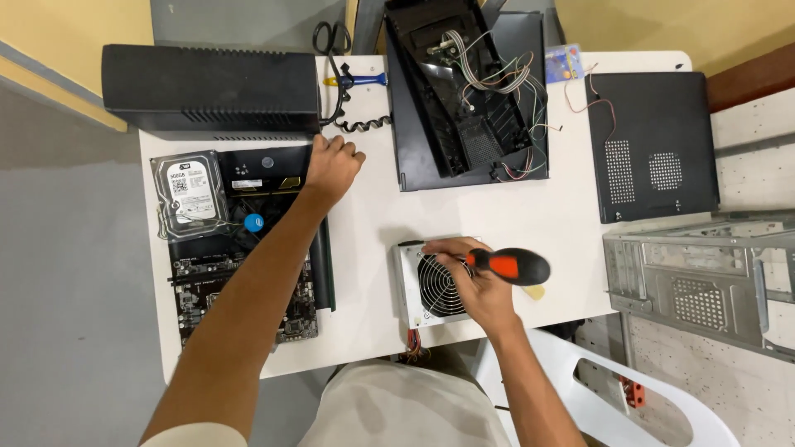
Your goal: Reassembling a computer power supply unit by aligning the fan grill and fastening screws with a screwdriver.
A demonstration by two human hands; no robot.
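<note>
The right hand [476, 285] grips a screwdriver [497, 265] by its black-and-orange handle, its tip at the top edge of the power supply [431, 285] near the table's front. The left hand [331, 165], fingers curled, rests on the table [373, 215] beside the motherboard [240, 248]. A hard drive [189, 192] lies left of that.

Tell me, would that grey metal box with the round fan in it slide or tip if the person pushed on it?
The power supply box looks squat and flat-bottomed, so it probably would not tip. On the smooth white table it could slide, which may be why the right hand rests on it while gripping the screwdriver. Its metal shell suggests it is stiff and fairly heavy for its size.
</note>
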